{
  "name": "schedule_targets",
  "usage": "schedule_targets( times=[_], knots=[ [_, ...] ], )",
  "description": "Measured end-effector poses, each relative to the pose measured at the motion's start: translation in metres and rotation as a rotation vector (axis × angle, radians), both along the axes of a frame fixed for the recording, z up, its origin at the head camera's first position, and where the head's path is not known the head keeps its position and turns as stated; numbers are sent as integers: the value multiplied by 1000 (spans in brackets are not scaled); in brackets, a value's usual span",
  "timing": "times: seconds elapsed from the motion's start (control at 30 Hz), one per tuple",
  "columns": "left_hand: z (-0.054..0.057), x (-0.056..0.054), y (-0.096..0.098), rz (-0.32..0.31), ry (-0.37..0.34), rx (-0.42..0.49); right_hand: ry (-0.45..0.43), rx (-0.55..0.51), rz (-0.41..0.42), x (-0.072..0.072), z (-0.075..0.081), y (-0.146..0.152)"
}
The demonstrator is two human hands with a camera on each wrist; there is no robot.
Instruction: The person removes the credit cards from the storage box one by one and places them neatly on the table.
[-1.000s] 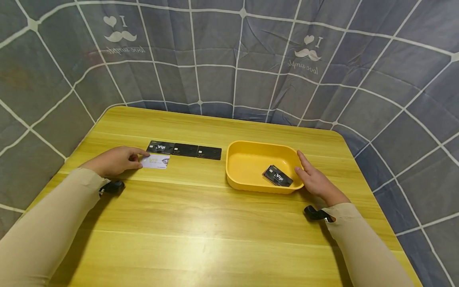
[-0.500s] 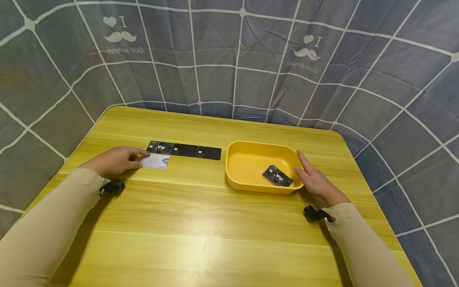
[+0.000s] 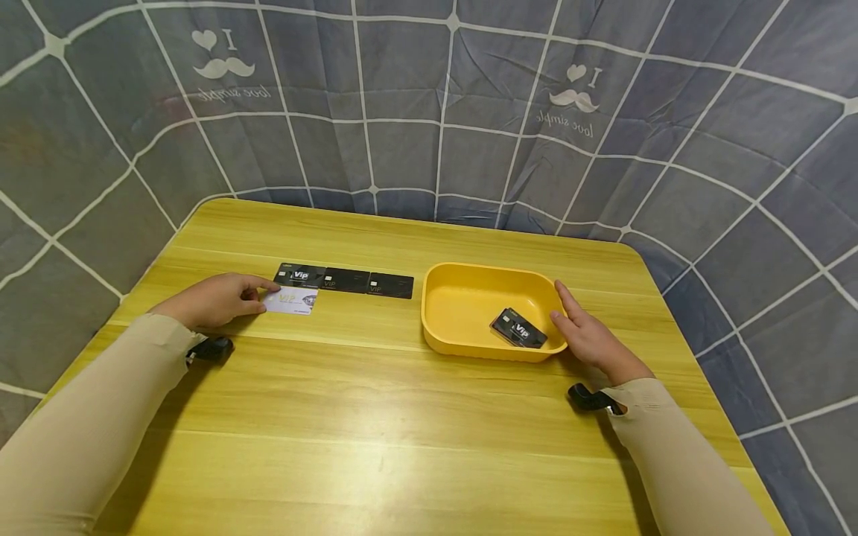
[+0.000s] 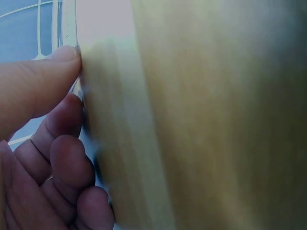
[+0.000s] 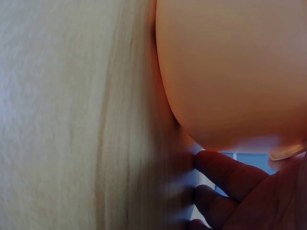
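A white VIP card [image 3: 292,301] lies flat on the table, just below the leftmost of three black VIP cards [image 3: 345,281] set end to end in a row. My left hand [image 3: 217,299] holds the white card at its left end, index fingertip at the upper corner and thumb lower down; in the left wrist view the other fingers [image 4: 72,160] are curled. My right hand [image 3: 593,335] grips the right end of a yellow plastic bin [image 3: 469,348], thumb at the rim and fingers along the outside wall. Inside the bin lies a small stack of cards [image 3: 519,328], a black VIP one on top.
All of this rests on a wood-grain table [image 3: 322,447] with rounded far corners. A grey-blue checked curtain [image 3: 402,97] hangs behind and along both sides. Black straps with small devices [image 3: 590,399] are worn on both wrists.
The white card has shifted very slightly upward toward the black row under my left hand. My right hand and the bin stay in place.
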State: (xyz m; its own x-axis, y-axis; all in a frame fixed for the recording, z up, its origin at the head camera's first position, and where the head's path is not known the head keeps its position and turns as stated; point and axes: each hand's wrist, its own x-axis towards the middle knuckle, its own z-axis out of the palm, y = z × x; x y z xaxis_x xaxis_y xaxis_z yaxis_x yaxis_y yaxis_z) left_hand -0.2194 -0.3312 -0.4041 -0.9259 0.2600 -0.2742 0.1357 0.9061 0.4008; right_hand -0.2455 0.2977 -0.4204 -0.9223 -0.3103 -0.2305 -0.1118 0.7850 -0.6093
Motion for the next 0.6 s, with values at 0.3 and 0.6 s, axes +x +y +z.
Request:
schedule_targets(
  times=[0.3,0.6],
  knots=[
    [1,-1,1,-3,5,-13,1,-2,1,0,1,1],
    [2,0,1,-4,1,-2,1,-5,8,-1,0,2]
  ],
)
